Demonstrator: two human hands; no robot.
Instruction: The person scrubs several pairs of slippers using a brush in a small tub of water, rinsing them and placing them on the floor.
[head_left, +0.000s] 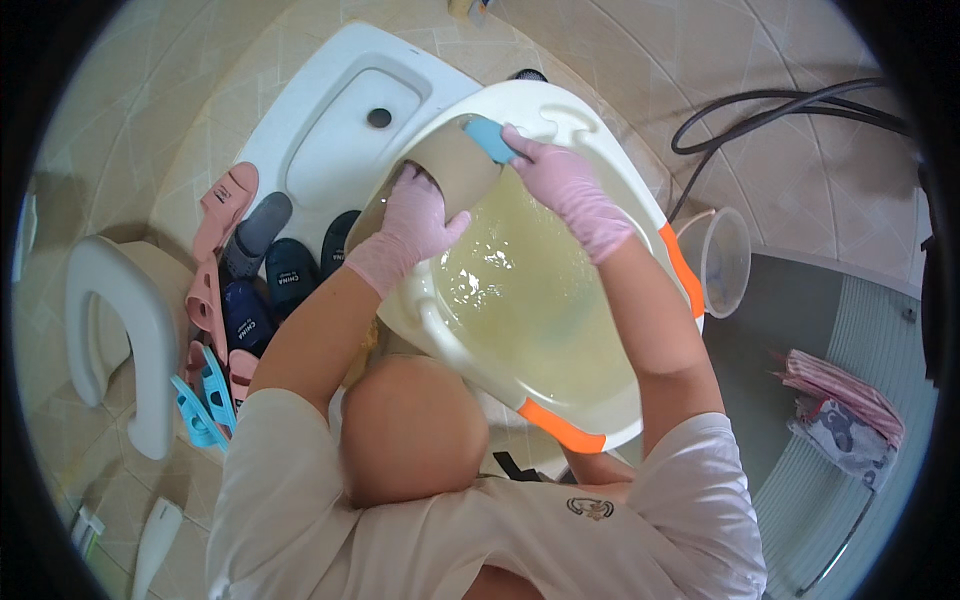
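A white plastic baby bathtub (540, 409) with orange grips holds cloudy yellowish water. My left hand (416, 217), in a pink glove, has its fingers inside the opening of a beige slipper or similar curved item (457, 165) above the tub's far left side; its thumb points outward. In my right hand (559, 176), also pink-gloved, is a light blue sponge or brush (491, 140), pinched at its near end and touching the beige item's right edge. The item's exact kind cannot be told.
A white squat pan (300, 161) lies beyond the tub. Several slippers (289, 274) are piled at left beside a potty seat (161, 337). A clear bucket (727, 262) stands at right, under a black hose (720, 139). Cloths (847, 427) hang on a rail at lower right.
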